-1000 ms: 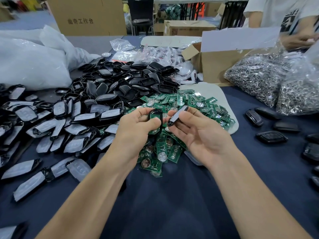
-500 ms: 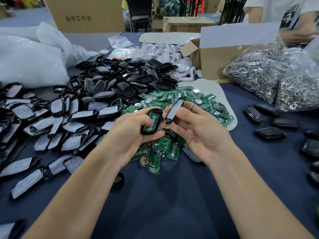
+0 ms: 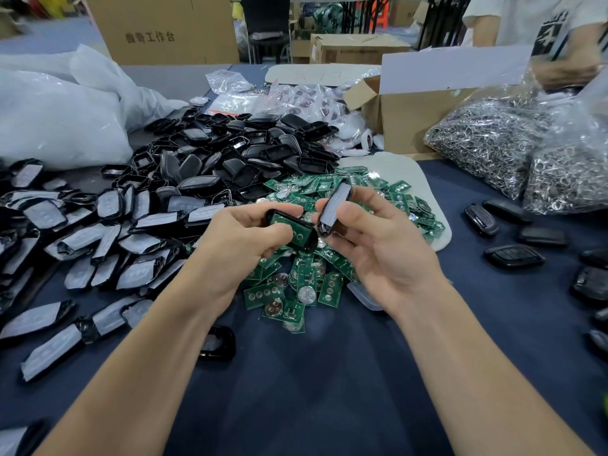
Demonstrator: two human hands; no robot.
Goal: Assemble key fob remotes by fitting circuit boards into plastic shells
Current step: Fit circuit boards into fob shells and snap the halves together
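My left hand [image 3: 241, 238] grips a black shell half [image 3: 296, 232] that has a green circuit board seated inside it. My right hand [image 3: 378, 245] pinches the other shell half [image 3: 334, 207], black with a grey film on its face, tilted upright just right of the first. The two halves sit close together, a small gap between them, above a pile of green circuit boards [image 3: 329, 274]. Film-wrapped shell covers [image 3: 115, 232] lie in a heap at the left, and bare black shell halves [image 3: 250, 153] are piled behind.
Assembled black fobs [image 3: 513, 255] lie on the blue table at the right. Bags of metal key rings [image 3: 513, 146] and an open cardboard box [image 3: 418, 116] stand at back right, white plastic bags [image 3: 59, 116] at back left. A lone black shell [image 3: 218, 343] lies near my left forearm. Another person [image 3: 556, 37] works across the table.
Both hands have drawn slightly toward me. My left hand has turned its shell so the board faces up and lies more level; the right hand's cover stays tilted beside it.
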